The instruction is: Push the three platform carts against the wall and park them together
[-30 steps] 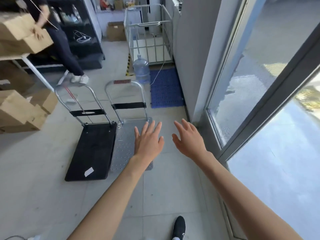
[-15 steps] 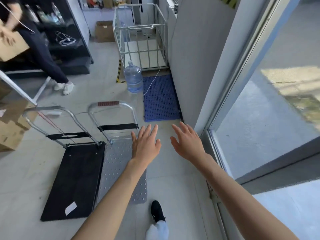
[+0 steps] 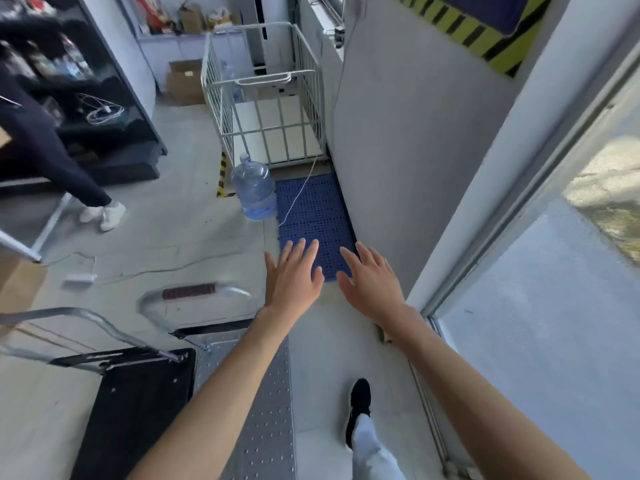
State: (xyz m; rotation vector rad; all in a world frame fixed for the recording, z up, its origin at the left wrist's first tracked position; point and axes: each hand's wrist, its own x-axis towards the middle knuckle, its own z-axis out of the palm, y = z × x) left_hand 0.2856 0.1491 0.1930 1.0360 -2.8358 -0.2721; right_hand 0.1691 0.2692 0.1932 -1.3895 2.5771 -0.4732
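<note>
Carts: two show, side by side and touching at lower left on the floor (image 3: 180, 244). The black cart (image 3: 138, 410) lies left, the silver cart (image 3: 266, 427) right of it, each with its handle upright at the far end; the silver one's handle (image 3: 194, 293) carries a dark red grip. A third platform cart is not in sight. Both hands are stretched forward, palms down, fingers spread and holding nothing: the left hand (image 3: 294, 282) hovers past the silver cart's handle end, the right hand (image 3: 372, 284) just beside it, near the wall (image 3: 398, 133). Farther off, a blue mat (image 3: 311, 209) lies against the wall, a water jug (image 3: 254, 188) stands at its left edge, and a white cage trolley (image 3: 266, 98) stands behind. A black shoe (image 3: 360, 400) steps forward right of the silver cart.
</note>
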